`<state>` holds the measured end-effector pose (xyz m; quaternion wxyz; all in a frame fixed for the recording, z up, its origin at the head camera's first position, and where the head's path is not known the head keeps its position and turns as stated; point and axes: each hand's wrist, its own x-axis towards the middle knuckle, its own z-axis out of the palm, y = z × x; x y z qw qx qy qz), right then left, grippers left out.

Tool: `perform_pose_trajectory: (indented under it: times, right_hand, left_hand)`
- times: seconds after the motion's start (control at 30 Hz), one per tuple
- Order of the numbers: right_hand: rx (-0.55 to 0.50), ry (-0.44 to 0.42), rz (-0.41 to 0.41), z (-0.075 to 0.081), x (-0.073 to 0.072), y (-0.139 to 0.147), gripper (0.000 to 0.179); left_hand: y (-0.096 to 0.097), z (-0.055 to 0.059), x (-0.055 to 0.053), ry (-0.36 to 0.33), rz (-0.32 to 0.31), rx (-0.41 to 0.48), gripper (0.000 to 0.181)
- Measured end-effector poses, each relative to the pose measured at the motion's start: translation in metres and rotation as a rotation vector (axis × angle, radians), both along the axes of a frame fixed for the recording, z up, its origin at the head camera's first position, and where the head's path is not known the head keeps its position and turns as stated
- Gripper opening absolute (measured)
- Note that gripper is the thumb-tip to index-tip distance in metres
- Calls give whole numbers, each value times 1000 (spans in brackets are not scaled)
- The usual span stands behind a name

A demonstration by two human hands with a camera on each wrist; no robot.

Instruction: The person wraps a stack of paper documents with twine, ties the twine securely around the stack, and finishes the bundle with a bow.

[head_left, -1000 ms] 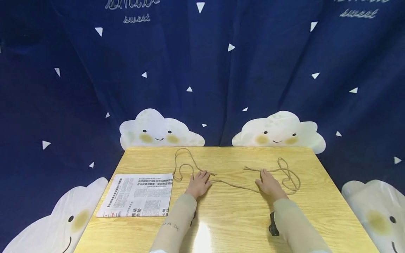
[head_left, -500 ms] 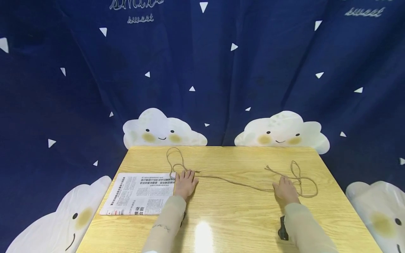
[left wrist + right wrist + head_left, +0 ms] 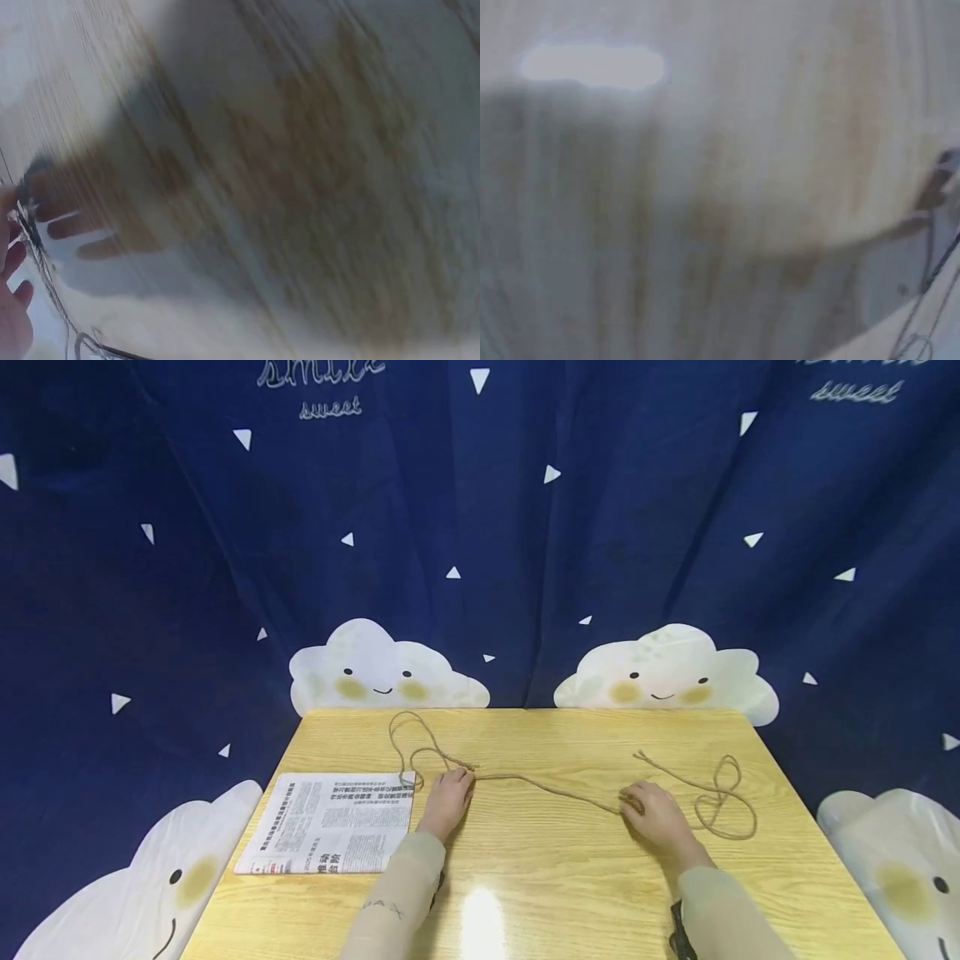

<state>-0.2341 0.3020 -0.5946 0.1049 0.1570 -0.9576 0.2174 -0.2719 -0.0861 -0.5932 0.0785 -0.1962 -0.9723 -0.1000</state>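
A thin brown rope (image 3: 540,783) runs across the wooden table between the two hands in the head view. My left hand (image 3: 447,800), beside the newspaper's right edge, pinches the rope close to one of its ends. In the left wrist view, the fingers (image 3: 13,259) show at the left edge with the rope (image 3: 51,289) passing by them. My right hand (image 3: 656,814) has curled fingers and grips the rope farther right. Only the rope (image 3: 922,296) and a reflection of the hand show plainly in the right wrist view.
A folded newspaper (image 3: 322,823) lies on the left of the table (image 3: 555,885). Loose rope loops lie behind the left hand and to the right of the right hand. Behind the table hangs a dark blue curtain (image 3: 510,543) with cloud prints.
Both hands moved apart along the rope, drawing the middle stretch longer. The right hand then came slightly back left, fingers curling around the rope. The right loops shifted right.
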Motion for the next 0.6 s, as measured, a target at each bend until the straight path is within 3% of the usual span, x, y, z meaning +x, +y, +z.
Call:
perform_pose_trajectory:
  times: [0.13,0.33,0.5,0.6]
  right_hand:
    - [54,121,68,-12,8,-1,14]
    - [101,220,21,-20,10,6,12]
    - [59,114,-55,-16,9,7,10]
    - [35,47,-98,-12,12,7,12]
  left_hand:
    - [1,-2,0,30,2,38,17]
    - [-5,-5,1,32,20,55,7]
    - [-7,-5,4,86,-48,116,7]
    - [-8,-8,7,55,-68,145,7]
